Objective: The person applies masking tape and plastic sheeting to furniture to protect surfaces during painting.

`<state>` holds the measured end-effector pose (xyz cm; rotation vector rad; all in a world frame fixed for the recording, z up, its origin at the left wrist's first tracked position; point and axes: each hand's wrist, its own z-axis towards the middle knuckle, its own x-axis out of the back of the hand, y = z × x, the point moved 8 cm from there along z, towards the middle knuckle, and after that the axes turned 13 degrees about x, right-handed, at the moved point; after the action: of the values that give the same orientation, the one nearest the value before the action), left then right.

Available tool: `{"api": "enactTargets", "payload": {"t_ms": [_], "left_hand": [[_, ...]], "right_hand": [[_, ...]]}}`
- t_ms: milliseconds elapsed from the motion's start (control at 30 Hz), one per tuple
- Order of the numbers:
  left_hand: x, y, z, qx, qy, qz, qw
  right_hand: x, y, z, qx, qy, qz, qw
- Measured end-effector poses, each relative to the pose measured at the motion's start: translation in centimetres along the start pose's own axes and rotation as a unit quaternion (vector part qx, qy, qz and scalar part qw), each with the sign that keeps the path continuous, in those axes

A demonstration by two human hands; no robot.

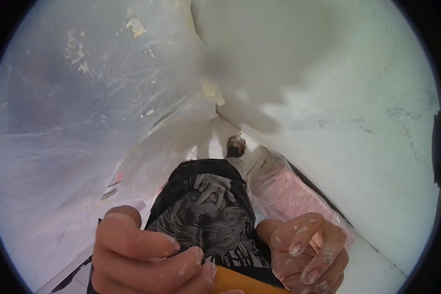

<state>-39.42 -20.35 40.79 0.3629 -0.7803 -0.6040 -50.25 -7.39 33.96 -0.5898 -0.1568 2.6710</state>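
My left hand [147,255], at the bottom left, has its fingers curled over the left end of a flat orange-yellow piece [247,281] with a straight upper edge. Most of that piece lies below the frame, so its kind does not show. At the lower right, my right hand [311,252] is closed, its fingers bent toward the palm beside the piece's right end. Whether something sits inside those fingers is hidden. White, plaster-like smears mark both hands. Behind them hangs a black shirt [208,210] with a grey printed picture, worn on my body.
Clear plastic sheeting [73,122] with pale flakes hangs on the left. A whitish wall [357,108] with scuffs and a shadow rises on the right. Plastic-covered pink material [294,191] lies along its base. A stained foot [236,146] stands on the floor near the corner.
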Motion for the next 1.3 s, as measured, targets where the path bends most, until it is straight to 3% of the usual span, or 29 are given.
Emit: {"api": "enactTargets", "payload": {"t_ms": [167,400,500,600,667,733,767,800,833,900,967,1067,1100,1167,1300], "left_hand": [[-1.1,1.1,1.2,-0.039,-0.040,0.070,0.996],[-2.8,0.9,1.9,-0.044,-0.024,0.052,0.997],[-3.7,-0.6,0.2,-0.060,-0.101,0.013,0.993],[0.5,-9.3,-2.7,0.115,0.102,-0.132,0.979],[-2.0,-16.1,-4.9,0.234,0.217,-0.301,0.899],[-2.6,-18.5,-2.5,0.247,0.243,-0.367,0.863],[-3.6,-16.4,-1.6,0.273,0.127,-0.229,0.926],[-4.7,-14.8,-1.7,0.309,0.013,-0.079,0.948],[-3.7,-14.0,-0.9,0.310,0.016,-0.070,0.948],[-4.2,-11.4,2.1,0.219,-0.154,0.134,0.954],[-2.8,-10.0,4.3,0.219,-0.172,0.195,0.941],[-1.9,-9.8,6.3,0.229,-0.183,0.324,0.899],[-1.4,-10.3,7.1,0.237,-0.186,0.390,0.870],[-0.9,-10.6,8.7,0.199,-0.171,0.422,0.868],[0.5,-10.5,12.1,0.135,-0.171,0.459,0.861]], "right_hand": [[1.8,1.3,-0.5,-0.035,0.005,0.020,0.999],[3.6,3.1,-0.7,-0.068,0.013,0.043,0.997],[4.1,3.7,-0.6,-0.080,0.014,0.057,0.995],[4.1,3.3,0.5,-0.085,0.023,0.079,0.993],[5.0,3.3,0.6,-0.110,0.024,0.062,0.992],[5.5,4.1,0.8,-0.121,0.039,0.077,0.989],[5.9,5.1,0.4,-0.149,0.052,0.091,0.983],[5.9,6.6,-0.6,-0.197,0.067,0.099,0.973],[6.1,8.7,-2.1,-0.285,0.090,0.111,0.948],[6.1,13.8,-4.6,-0.389,0.091,0.102,0.911],[6.1,17.3,-4.6,-0.340,-0.039,0.020,0.939],[5.2,20.5,-5.4,-0.337,-0.110,0.083,0.931],[4.5,21.5,-4.7,-0.334,-0.117,0.090,0.931],[3.3,22.7,-2.0,-0.217,-0.144,-0.032,0.965],[0.7,26.4,0.0,-0.167,-0.097,-0.032,0.981]]}}
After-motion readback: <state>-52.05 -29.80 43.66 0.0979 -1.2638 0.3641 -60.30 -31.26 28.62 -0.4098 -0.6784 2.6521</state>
